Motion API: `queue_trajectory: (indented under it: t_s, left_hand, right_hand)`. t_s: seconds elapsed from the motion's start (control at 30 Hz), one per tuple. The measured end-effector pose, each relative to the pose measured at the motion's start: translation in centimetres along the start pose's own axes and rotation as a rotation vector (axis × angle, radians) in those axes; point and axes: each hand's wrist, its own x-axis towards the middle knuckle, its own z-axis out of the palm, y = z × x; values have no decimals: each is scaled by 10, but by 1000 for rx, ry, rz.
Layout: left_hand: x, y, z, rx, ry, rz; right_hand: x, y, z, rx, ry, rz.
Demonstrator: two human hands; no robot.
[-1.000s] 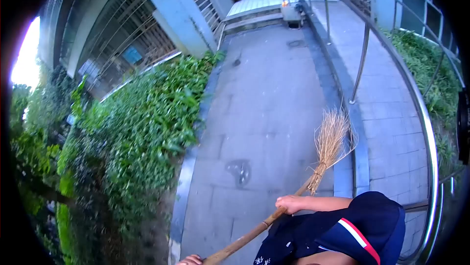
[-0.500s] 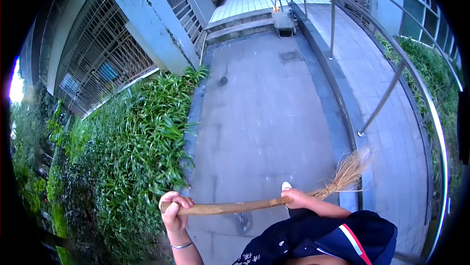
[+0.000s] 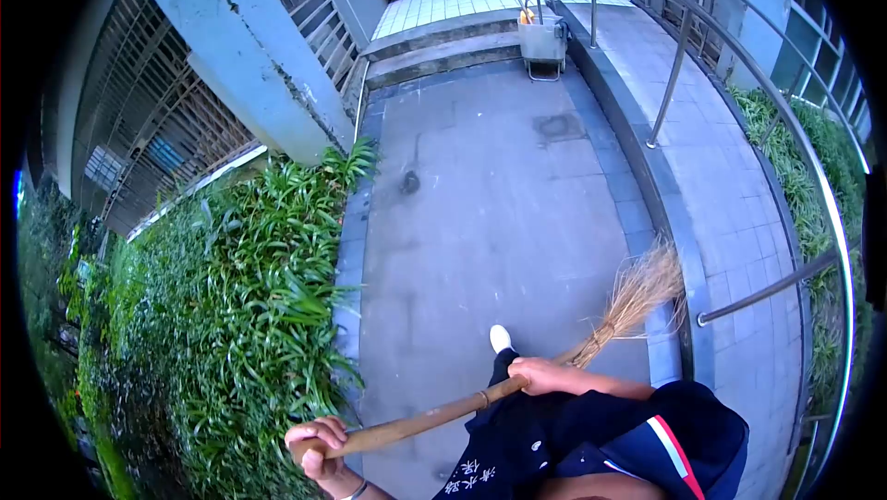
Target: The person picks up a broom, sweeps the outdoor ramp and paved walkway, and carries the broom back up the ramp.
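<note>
A broom with a wooden handle [image 3: 416,424] slants across the front of my body. My left hand [image 3: 319,445], with a bracelet at its wrist, is wrapped around the handle's end at the lower left. Farther along, closer to the bristles, my right hand [image 3: 540,376] grips the same handle. The straw bristles [image 3: 639,289] fan out at the right, beside the low kerb along the paved path; whether they touch the ground I cannot tell.
Paving [image 3: 490,213] runs ahead to steps [image 3: 443,54]. A grey cart [image 3: 542,41] holding long-handled tools stands by them. Green plants [image 3: 268,260] border the left side. To the right are a kerb [image 3: 637,144], a ramp [image 3: 716,176] and metal railings [image 3: 822,176]. My white shoe [image 3: 500,338] shows below.
The broom has tilted more steeply: its bristles have swung forward and slightly left, while my left hand has dropped lower and left. The cart and steps look nearer, and more of my shoe shows.
</note>
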Motion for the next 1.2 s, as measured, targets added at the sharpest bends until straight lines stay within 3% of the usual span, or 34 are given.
queue_trajectory:
  t_s: [0.1,0.23,0.4,0.5,0.63,0.77,0.9,1.03,1.1,1.2]
  left_hand:
    - [96,-63,-9,-43,4,-3]
    - [227,-122,9,-143,52,-87]
    - [351,-205,35,-265,-227,-217]
    - [416,-244,51,-209,-263,-162]
    - [508,-280,54,-130,-244,-67]
    - [572,-286,47,143,-269,147]
    - [606,-298,48,408,-122,300]
    - [656,-363,58,376,193,469]
    - [692,-400,50,320,191,496]
    - [763,-457,43,168,27,522]
  right_hand:
    - [63,26,-54,-24,29,-16]
    - [124,31,-153,62,259,-11]
    - [200,102,-222,38,371,115]
    - [254,133,-273,40,337,132]
    - [352,169,-350,171,253,-126]
    - [446,170,-432,80,99,-82]
    - [540,186,-510,24,47,-158]
    - [642,222,-577,-61,-15,-222]
    - [691,240,-610,-97,-28,-235]
    - [764,278,-665,-221,19,-275]
